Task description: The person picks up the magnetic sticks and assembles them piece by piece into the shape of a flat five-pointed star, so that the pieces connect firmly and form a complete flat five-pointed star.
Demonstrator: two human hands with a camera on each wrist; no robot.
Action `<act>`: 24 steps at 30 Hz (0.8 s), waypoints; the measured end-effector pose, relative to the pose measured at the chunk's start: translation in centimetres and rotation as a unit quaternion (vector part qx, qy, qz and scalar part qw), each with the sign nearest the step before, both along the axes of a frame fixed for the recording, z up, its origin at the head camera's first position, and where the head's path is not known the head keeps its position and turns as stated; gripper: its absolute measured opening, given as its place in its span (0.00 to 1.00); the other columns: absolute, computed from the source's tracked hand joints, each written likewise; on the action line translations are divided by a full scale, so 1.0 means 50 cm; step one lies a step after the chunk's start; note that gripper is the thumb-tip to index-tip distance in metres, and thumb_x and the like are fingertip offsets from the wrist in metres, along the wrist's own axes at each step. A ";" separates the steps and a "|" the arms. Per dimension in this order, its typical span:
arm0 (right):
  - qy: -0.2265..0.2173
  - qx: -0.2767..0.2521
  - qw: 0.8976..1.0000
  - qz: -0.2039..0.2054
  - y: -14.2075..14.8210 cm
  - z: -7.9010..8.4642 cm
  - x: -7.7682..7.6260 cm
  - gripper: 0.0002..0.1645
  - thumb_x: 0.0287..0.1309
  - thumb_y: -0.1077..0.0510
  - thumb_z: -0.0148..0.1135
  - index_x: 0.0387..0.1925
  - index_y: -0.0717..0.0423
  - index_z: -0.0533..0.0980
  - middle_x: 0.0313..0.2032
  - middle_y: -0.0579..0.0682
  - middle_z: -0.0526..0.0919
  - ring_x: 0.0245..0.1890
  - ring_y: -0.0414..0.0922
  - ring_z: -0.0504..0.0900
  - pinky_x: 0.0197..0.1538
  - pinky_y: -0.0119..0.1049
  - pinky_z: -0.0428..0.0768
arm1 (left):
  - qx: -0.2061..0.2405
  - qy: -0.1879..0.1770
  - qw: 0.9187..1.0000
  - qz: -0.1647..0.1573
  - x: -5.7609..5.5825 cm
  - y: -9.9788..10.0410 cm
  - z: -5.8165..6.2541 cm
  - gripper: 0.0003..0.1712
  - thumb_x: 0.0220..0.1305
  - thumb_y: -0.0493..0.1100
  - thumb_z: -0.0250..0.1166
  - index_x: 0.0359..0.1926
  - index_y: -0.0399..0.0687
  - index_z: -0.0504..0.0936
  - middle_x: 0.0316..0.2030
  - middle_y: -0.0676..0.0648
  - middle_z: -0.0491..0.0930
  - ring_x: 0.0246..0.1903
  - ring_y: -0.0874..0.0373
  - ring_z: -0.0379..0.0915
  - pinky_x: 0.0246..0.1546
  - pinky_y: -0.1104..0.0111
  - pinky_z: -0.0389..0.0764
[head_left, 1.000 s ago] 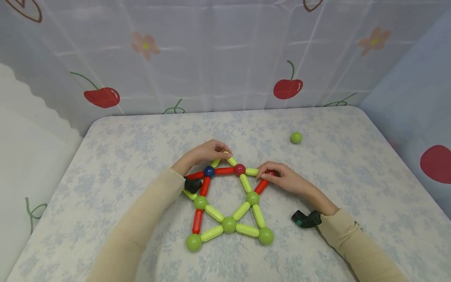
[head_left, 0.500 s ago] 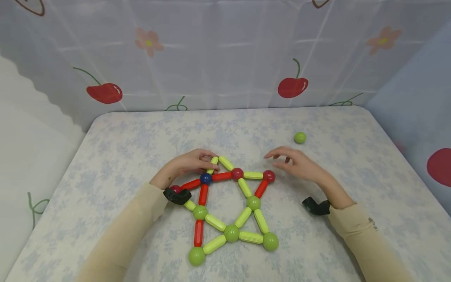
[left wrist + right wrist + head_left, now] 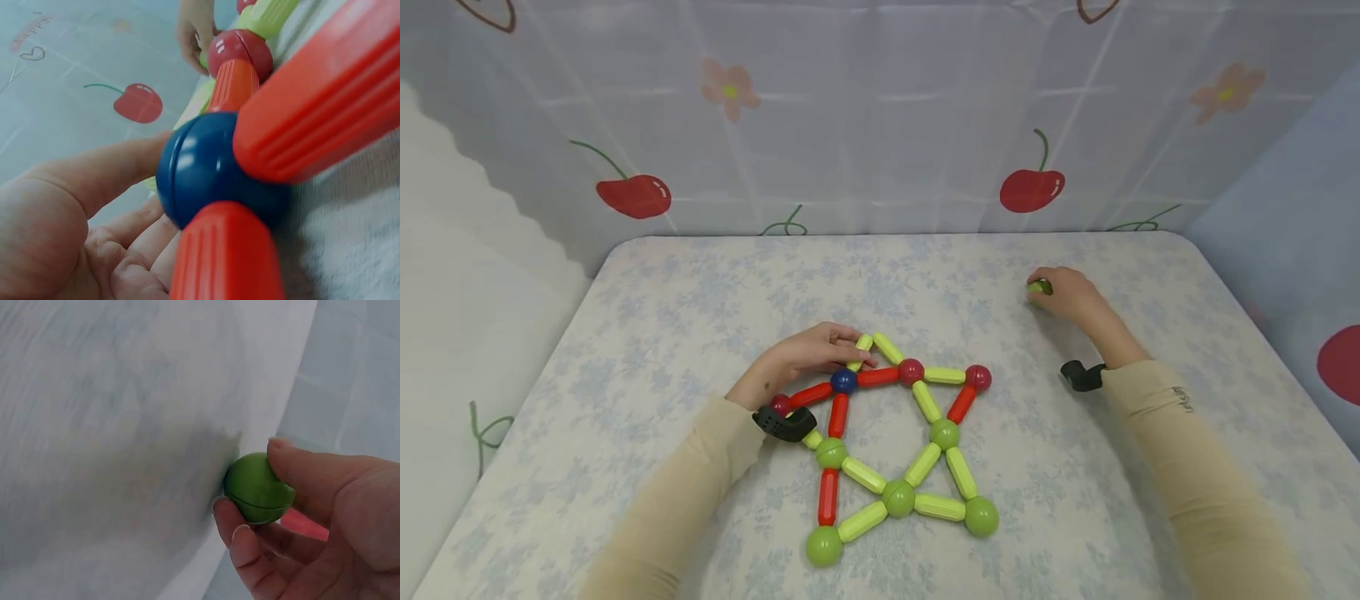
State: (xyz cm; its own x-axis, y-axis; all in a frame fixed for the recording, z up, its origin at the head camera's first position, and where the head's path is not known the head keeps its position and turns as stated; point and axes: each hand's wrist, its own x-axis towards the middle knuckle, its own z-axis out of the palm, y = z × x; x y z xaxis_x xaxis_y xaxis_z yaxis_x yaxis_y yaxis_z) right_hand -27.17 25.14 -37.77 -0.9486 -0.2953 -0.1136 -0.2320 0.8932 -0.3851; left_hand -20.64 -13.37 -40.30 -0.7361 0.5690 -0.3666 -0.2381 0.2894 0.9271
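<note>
A star-like frame of magnetic rods and balls lies on the table, with a blue ball (image 3: 844, 382), a red ball (image 3: 912, 372) and several green balls (image 3: 898, 498) at its joints. My left hand (image 3: 811, 352) pinches a yellow-green rod (image 3: 861, 350) at the top of the frame, beside the blue ball. That rod's free end almost meets another yellow-green rod (image 3: 889, 349). In the left wrist view the blue ball hides part of the left fingers. At the back right, my right hand (image 3: 1070, 296) holds a loose green ball (image 3: 259, 487) between thumb and fingers.
The table (image 3: 715, 283) has a pale floral cover. Behind it hangs a curtain (image 3: 880, 125) printed with cherries and flowers. Black wrist cameras sit on both sleeves; the left one (image 3: 784, 423) overlaps the frame's left side.
My right hand has left the red ball at the frame's right corner, moved back and right, and taken hold of the green ball. My left hand has shifted slightly down and left, onto the left rod.
</note>
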 end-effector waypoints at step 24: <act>-0.148 -0.288 0.934 0.149 -0.376 0.009 0.056 0.20 0.65 0.60 0.55 0.56 0.65 0.70 0.45 0.57 0.77 0.43 0.52 0.79 0.48 0.42 0.75 | -0.001 0.034 0.999 0.032 0.020 -0.009 -0.014 0.13 0.66 0.43 0.60 0.38 0.34 0.79 0.38 0.43 0.83 0.30 0.59 0.74 0.36 0.66 0.76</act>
State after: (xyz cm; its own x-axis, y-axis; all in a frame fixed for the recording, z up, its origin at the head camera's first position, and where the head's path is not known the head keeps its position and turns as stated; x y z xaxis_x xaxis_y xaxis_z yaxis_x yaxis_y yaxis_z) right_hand -24.35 6.32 -37.30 -0.7671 -0.6339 -0.0988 -0.2447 0.4314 -0.8683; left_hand -19.62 -13.83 -40.99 -0.7946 0.5191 -0.3148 -0.1921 0.2770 0.9415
